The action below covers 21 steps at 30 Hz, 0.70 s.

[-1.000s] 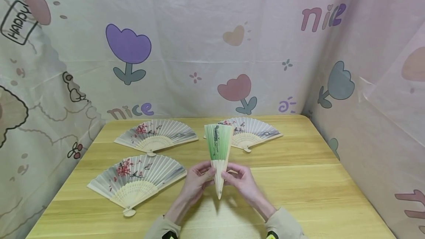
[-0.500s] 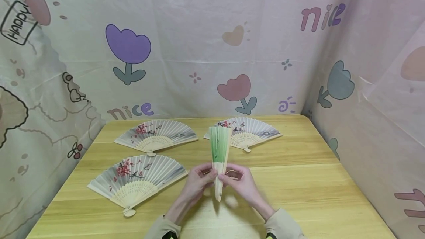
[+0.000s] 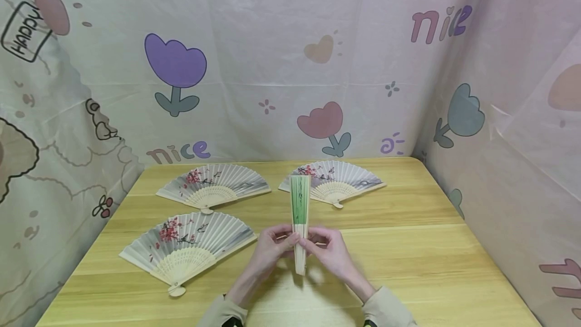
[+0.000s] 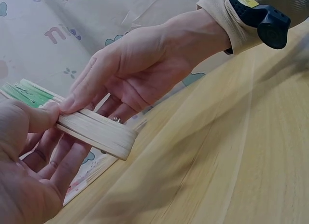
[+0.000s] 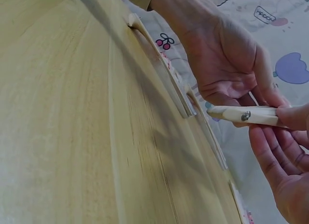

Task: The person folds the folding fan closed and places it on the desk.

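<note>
Head view: I see a green fan (image 3: 300,207), folded thin.
Left hand (image 3: 270,251): pinches it.
Right hand (image 3: 331,251): pinches it too.

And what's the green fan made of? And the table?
The green fan: its ribs look like matte wood or bamboo, pale cream without shine. Its green leaf is thin and pleated, maybe cloth or paper. The pin near the ribs' end looks like metal, because it's silvery and shiny. The table looks like smooth wood with grain streaks, though it could be a printed surface.
</note>
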### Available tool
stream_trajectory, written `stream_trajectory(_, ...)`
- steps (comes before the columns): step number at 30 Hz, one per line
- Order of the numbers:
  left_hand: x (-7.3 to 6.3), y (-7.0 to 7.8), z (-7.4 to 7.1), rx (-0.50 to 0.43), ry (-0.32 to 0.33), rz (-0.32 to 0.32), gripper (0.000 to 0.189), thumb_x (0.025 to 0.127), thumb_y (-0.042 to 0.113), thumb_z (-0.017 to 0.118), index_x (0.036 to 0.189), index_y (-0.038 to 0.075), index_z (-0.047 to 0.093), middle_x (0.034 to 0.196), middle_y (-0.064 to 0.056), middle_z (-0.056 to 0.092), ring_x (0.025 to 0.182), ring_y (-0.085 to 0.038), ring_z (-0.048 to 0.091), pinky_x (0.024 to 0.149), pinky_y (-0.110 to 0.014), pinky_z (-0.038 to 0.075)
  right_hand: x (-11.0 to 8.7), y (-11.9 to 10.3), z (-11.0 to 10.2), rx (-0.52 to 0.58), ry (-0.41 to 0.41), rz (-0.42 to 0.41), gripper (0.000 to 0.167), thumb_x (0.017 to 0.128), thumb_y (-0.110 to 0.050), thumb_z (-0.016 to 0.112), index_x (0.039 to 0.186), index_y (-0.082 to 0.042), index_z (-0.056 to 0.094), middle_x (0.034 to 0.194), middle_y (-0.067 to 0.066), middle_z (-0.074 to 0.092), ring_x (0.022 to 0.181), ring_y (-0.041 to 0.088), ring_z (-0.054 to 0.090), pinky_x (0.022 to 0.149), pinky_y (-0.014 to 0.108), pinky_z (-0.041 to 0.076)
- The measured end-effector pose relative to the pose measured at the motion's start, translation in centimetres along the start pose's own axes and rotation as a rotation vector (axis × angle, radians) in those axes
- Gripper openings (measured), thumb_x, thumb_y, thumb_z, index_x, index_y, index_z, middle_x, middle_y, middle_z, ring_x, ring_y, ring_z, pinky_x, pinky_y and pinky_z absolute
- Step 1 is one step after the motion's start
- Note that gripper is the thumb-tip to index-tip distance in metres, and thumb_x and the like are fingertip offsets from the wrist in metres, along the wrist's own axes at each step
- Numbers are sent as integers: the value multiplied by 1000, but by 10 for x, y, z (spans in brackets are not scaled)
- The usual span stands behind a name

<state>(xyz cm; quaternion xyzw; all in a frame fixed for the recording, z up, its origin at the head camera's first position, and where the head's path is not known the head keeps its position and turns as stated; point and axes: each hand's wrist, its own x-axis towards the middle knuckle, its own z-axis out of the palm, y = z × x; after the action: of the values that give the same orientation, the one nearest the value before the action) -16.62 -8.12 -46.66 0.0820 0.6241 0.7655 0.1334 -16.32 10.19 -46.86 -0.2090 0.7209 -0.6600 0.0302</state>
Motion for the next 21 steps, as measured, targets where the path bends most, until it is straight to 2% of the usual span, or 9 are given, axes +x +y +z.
stream_trajectory(5,-1,1,1,18,27,-7,40,92,1,67,121,-23,54,88,3,68,77,-8,70,78,-31,66,1,1,0,-22,-11,-16,25,93,-6,68,112,11,67,91,32,69,74,1,68,74,29,66)
stream_trajectory(12,-2,3,5,56,58,9,40,91,7,71,120,-18,59,90,1,67,76,-12,71,73,-30,66,0,1,-3,-20,-15,-5,26,93,-4,68,114,12,66,91,34,68,75,2,68,76,29,66)
stream_trajectory(16,-2,2,6,74,79,18,38,92,9,70,120,-16,61,93,-2,66,78,-13,72,74,-31,66,0,0,-3,-40,-5,12,26,93,-5,68,113,11,67,90,33,68,75,1,67,76,26,65)
stream_trajectory(21,-1,2,6,73,106,-13,37,93,12,71,118,-13,63,103,-7,68,78,-14,72,71,-28,65,0,-2,-4,-67,-18,28,25,94,-6,68,113,9,67,91,30,68,77,1,67,79,24,64)
